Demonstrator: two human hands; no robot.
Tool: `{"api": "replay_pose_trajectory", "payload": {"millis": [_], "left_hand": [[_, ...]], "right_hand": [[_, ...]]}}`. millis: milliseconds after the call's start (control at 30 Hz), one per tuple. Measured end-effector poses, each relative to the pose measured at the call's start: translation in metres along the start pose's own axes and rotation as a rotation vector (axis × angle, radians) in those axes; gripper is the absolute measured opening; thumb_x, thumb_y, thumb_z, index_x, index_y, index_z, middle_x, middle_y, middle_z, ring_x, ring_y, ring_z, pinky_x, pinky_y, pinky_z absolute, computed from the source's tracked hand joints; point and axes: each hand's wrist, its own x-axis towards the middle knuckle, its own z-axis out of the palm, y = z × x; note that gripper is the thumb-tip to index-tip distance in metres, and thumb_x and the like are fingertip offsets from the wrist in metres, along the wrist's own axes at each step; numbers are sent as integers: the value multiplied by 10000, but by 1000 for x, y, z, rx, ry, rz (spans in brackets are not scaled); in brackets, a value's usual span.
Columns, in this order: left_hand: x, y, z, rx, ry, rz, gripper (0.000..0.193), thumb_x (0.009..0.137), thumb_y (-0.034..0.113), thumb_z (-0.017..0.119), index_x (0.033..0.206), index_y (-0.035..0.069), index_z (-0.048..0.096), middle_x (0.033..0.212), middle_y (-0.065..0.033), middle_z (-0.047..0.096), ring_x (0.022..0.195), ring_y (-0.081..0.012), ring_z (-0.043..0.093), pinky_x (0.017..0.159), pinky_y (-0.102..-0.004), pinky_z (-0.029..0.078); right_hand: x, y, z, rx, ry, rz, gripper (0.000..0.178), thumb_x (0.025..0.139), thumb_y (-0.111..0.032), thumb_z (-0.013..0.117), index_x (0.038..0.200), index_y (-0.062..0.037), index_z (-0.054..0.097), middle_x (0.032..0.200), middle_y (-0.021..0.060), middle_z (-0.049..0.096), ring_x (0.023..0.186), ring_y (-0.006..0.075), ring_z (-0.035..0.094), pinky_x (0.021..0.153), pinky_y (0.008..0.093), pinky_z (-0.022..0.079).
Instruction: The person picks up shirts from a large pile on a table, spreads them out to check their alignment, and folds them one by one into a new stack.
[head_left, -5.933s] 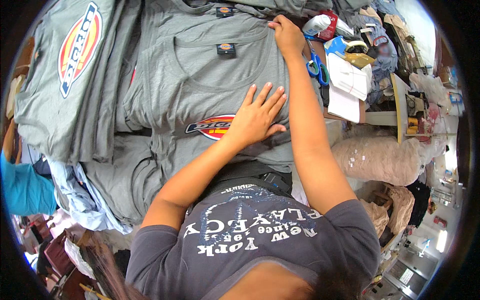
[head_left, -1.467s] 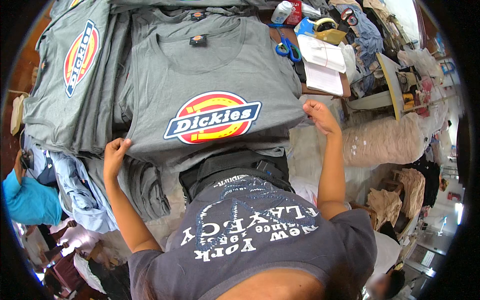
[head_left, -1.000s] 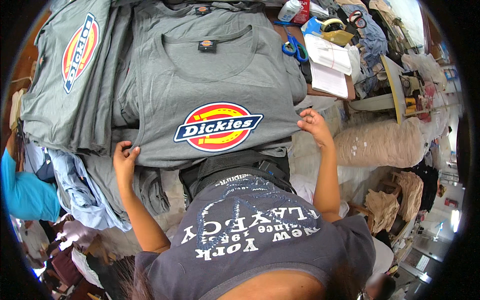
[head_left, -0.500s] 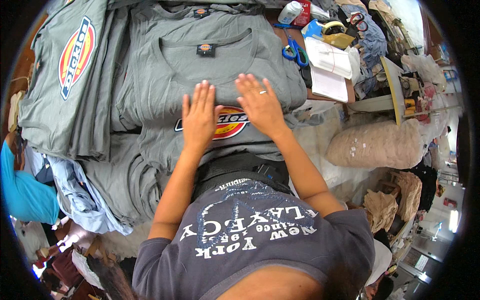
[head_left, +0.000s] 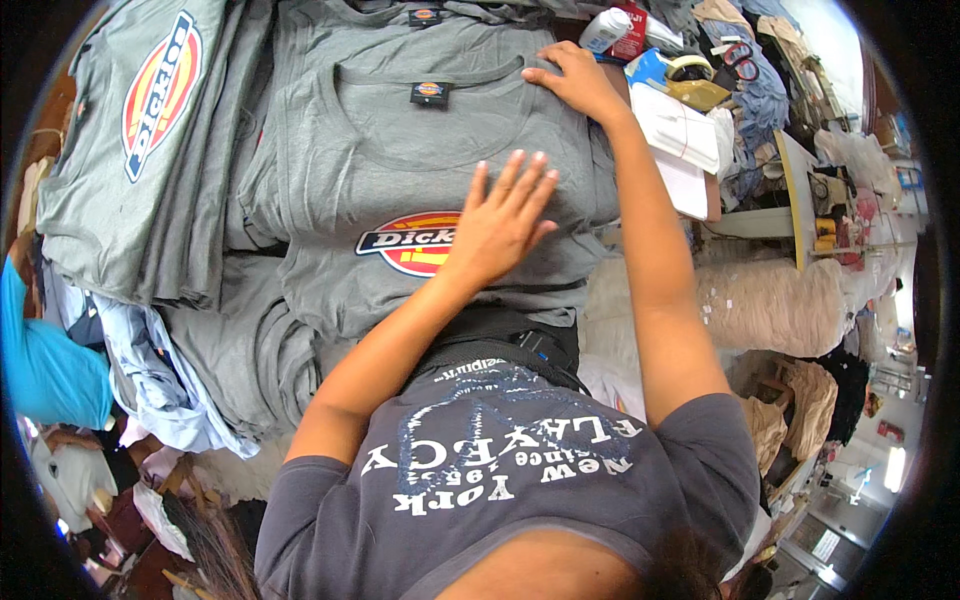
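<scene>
A grey T-shirt with an oval red, yellow and blue chest print lies spread on top of a stack, its neckline away from me. My left hand rests flat on its front, fingers spread, covering the right part of the print. Farther off, my right hand touches the shirt's far right shoulder, thumb and fingers apart and slightly bent. Inside the neckline a small dark label shows. The blue scissors at the stack's right are hidden by my right hand and forearm.
Another pile of grey printed shirts stands at left. Beyond my right arm are white pads, a tape dispenser, a white bottle and red-handled scissors. A wrapped beige bundle lies right. A person in a blue sleeve is at far left.
My right hand has moved from the shirt's front to its far right shoulder. My left hand has slid right across the print, uncovering its left part.
</scene>
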Motion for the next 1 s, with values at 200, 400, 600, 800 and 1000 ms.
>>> {"api": "replay_pose_trajectory", "payload": {"millis": [200,400,600,800,1000], "left_hand": [[3,-2,25,87,-7,69,656,744,531,483,1278,166,371,1336,-23,339,1233,-228,299,988,-465,204],[3,-1,32,81,59,51,642,756,540,467,1243,124,418,1299,-33,392,1206,-233,340,985,-436,211],[1,-2,33,55,37,33,643,751,531,484,1241,120,421,1286,-34,405,1197,-239,348,976,-427,223],[7,-4,27,42,26,44,617,749,498,513,1233,125,426,1287,-38,402,1195,-244,350,966,-425,252],[24,-72,-20,-125,163,182,421,754,253,586,1133,97,491,1181,-83,488,1104,-268,440,921,-442,325]], "right_hand": [[31,-2,4,376,5,92,340,754,-400,568,835,-70,579,759,147,600,738,327,573,643,380,429],[44,-4,22,124,139,193,268,775,-393,529,779,-139,616,710,116,606,705,307,588,589,402,444],[52,-21,5,4,211,208,231,768,-328,533,716,-109,584,669,114,603,649,314,581,561,423,437],[56,-8,46,-109,175,257,340,772,-460,503,764,-139,614,691,110,620,665,309,607,562,410,463],[41,4,27,140,22,291,484,729,-561,516,827,-96,602,787,149,618,789,318,593,681,390,453]]}}
